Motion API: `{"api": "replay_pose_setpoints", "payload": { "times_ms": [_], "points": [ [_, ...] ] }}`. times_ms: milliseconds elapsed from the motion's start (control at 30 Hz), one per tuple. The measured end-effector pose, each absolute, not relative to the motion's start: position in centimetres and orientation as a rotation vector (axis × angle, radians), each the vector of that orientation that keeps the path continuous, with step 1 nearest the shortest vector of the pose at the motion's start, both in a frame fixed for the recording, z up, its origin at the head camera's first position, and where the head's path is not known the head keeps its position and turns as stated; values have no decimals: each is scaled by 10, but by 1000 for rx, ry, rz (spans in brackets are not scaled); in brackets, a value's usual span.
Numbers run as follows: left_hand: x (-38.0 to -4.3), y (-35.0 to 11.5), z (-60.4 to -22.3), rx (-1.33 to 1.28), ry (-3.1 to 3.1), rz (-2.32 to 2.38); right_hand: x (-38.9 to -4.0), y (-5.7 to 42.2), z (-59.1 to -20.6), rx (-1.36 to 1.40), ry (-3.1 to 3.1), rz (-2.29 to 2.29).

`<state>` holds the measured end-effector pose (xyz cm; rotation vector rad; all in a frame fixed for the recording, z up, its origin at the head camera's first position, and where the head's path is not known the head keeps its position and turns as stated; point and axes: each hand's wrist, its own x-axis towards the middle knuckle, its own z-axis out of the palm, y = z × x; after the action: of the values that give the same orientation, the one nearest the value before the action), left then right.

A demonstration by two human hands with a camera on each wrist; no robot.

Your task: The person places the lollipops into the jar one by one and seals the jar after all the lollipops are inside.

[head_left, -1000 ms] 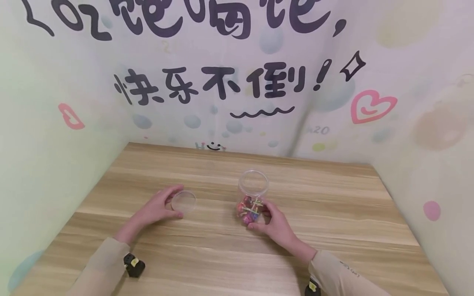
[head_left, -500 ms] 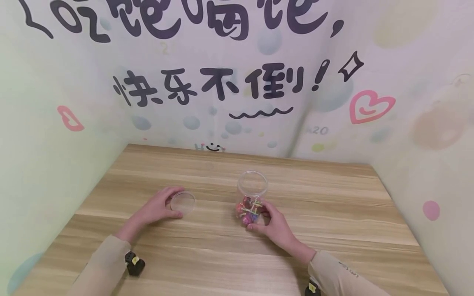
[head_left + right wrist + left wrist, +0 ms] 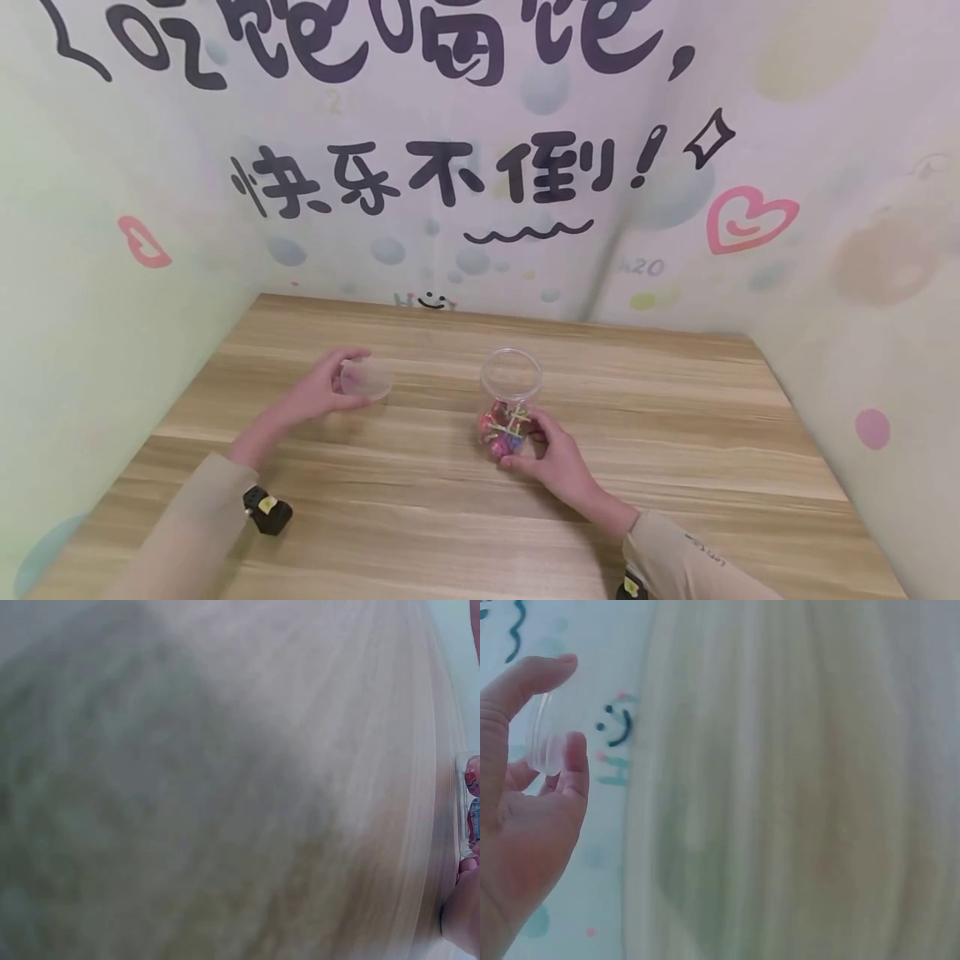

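My left hand [image 3: 315,393] grips a clear round lid [image 3: 369,380] by its sides, thumb and fingers on opposite edges. In the left wrist view the lid [image 3: 546,742] stands between the thumb and the curled fingers of the left hand [image 3: 532,825]. Farther right, a clear uncovered jar [image 3: 539,379] stands upright on the table. Several colourful lollipops [image 3: 498,427] with pale sticks fill its lower part. The right hand [image 3: 564,468] holds the jar low on its right side. Only a strip of the jar [image 3: 463,825] shows in the right wrist view.
The wood-grain table [image 3: 435,517] reaches back to a printed wall [image 3: 337,267], with more wall on both sides. A small black device [image 3: 267,510] is strapped at the left sleeve's cuff, and another [image 3: 632,586] at the right one.
My left hand has raised the lid off the table, and it now appears tilted and farther up in the view. The right hand and the jar have stayed in place.
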<state>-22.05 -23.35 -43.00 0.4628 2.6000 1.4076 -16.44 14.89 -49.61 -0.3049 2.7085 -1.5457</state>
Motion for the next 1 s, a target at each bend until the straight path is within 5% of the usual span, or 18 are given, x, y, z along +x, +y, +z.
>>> {"api": "replay_pose_setpoints", "payload": {
  "times_ms": [1000],
  "points": [
    [-250, -193, -357, 629, 2403, 1603, -164, 150, -494, -282, 2617, -1624]
  ]
}}
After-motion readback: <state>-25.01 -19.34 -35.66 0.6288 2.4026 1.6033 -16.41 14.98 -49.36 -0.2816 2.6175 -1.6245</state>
